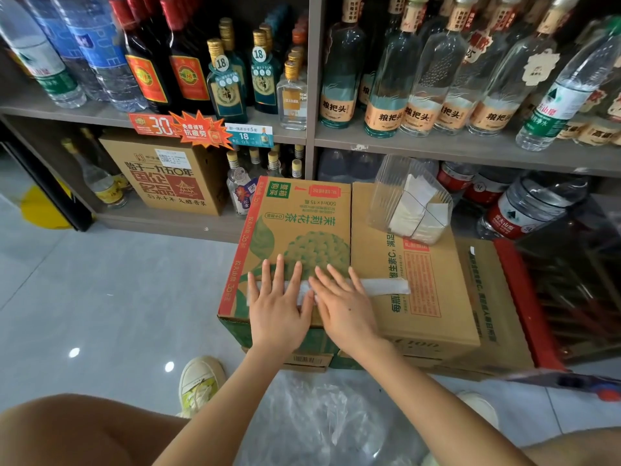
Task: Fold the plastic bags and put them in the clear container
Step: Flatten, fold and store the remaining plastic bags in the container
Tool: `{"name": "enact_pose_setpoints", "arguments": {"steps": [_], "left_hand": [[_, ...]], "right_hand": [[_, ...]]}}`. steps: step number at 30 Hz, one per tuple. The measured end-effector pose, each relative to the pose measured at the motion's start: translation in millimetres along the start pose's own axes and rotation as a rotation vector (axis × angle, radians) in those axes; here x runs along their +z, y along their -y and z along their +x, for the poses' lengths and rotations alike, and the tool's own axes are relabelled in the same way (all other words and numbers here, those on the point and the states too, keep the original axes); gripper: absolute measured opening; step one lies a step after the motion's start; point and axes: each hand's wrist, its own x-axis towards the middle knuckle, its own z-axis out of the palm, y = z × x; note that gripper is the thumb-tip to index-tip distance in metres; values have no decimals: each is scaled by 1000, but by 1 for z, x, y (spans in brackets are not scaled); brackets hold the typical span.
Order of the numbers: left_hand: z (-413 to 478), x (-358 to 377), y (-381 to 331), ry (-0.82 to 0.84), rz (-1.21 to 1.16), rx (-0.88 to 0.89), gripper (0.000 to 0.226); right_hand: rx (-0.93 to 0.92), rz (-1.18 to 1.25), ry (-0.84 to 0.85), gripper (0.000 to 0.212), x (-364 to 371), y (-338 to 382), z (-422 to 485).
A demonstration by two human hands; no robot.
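Observation:
A plastic bag folded into a long narrow strip [386, 286] lies across the tops of two cardboard boxes [295, 230]. My left hand [277, 304] presses flat on the strip's left part with straight fingers. Just to its right, my right hand [342, 304] lies flat on the strip's middle, fingers extended. The strip's right end sticks out past my right hand. A clear container [408, 200] stands at the back of the right box [420, 287], holding several folded white bags. More loose clear plastic bags [322, 422] lie on the floor between my knees.
Shelves [470, 146] packed with glass and plastic bottles rise behind the boxes. A further carton [161, 173] sits on the low shelf at left. A red-edged crate [524, 304] stands right of the boxes. My shoe [198, 381] rests on the grey tiled floor.

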Motion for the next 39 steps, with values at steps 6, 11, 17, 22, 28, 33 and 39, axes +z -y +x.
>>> {"name": "enact_pose_setpoints", "arguments": {"steps": [6,11,17,22,28,33,39], "left_hand": [[1,6,3,-30,-17,7,75],[1,6,3,-28,20,11,75],[4,6,5,-17,11,25,79],[19,-3,19,9,32,173,84],[35,-18,22,-151,-143,238,77],[10,-20,3,-383,-401,276,34],[-3,0,-25,-205,-513,395,41]], "right_hand": [[106,-79,98,61,-2,-39,-27],[282,-135,165,67,-14,-86,-54],[375,40,-157,60,-28,-82,-50],[422,90,-114,39,-31,-89,-45],[493,324,-140,14,-36,-83,-41],[507,336,-133,11,-38,-76,-45],[553,629,-17,10,-62,-67,-54]]}}
